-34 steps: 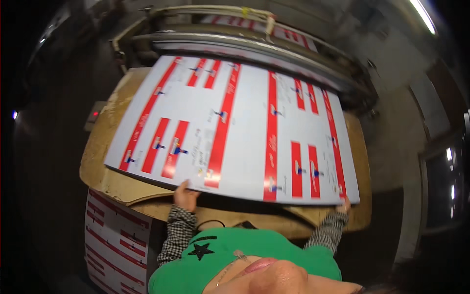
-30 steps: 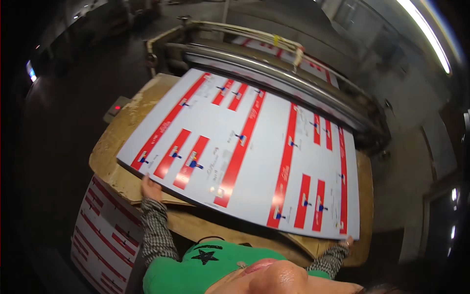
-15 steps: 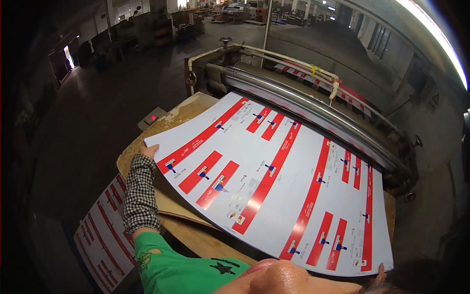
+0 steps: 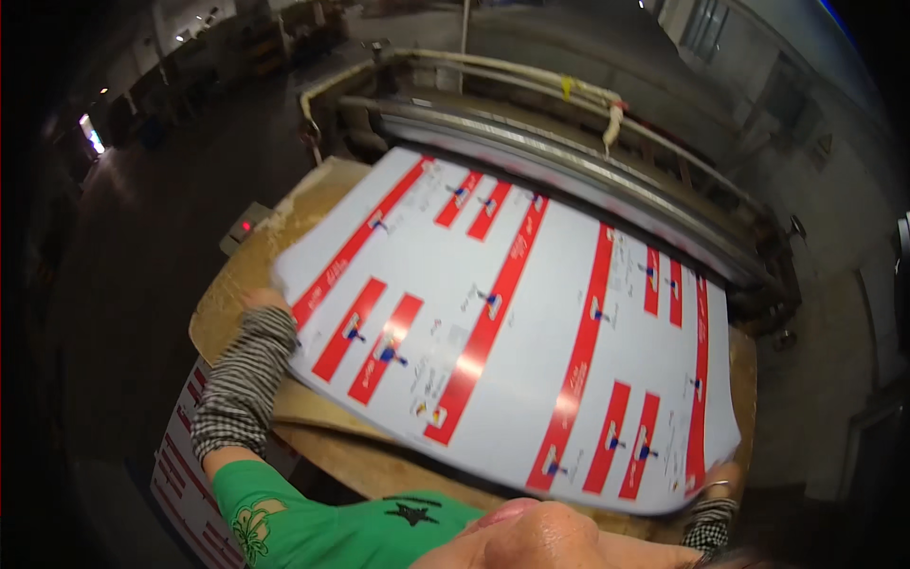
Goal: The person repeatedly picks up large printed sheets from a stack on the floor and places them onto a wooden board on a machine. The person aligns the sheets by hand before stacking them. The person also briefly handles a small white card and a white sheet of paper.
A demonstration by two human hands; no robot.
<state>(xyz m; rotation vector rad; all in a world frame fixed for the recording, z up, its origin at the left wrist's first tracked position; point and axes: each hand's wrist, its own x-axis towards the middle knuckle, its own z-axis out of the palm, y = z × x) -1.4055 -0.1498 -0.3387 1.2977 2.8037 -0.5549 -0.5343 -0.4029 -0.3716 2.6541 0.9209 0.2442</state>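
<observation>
A large white printed sheet (image 4: 531,322) with red bars and small blue marks spreads in front of me, its far edge at the machine's rollers. My left hand (image 4: 265,302) is at its left edge, close to the near left corner, closed on the border; the fingers are slightly blurred. At the near right corner, my right hand (image 4: 722,477) holds the sheet, with its fingers partly hidden. Under the sheet lies a worn wooden board (image 4: 227,313). Between my hands the near edge bows toward me.
A roller machine (image 4: 569,156) with metal rollers and a pale pipe frame runs across the far side. A small box with a red light (image 4: 245,228) stands beyond the board's left edge. Lower left, more printed sheets (image 4: 180,455) lie below the board.
The view has shifted, so the machine sits further left and higher. My left hand is nearer to me along the sheet's left edge. More of my right hand and sleeve shows.
</observation>
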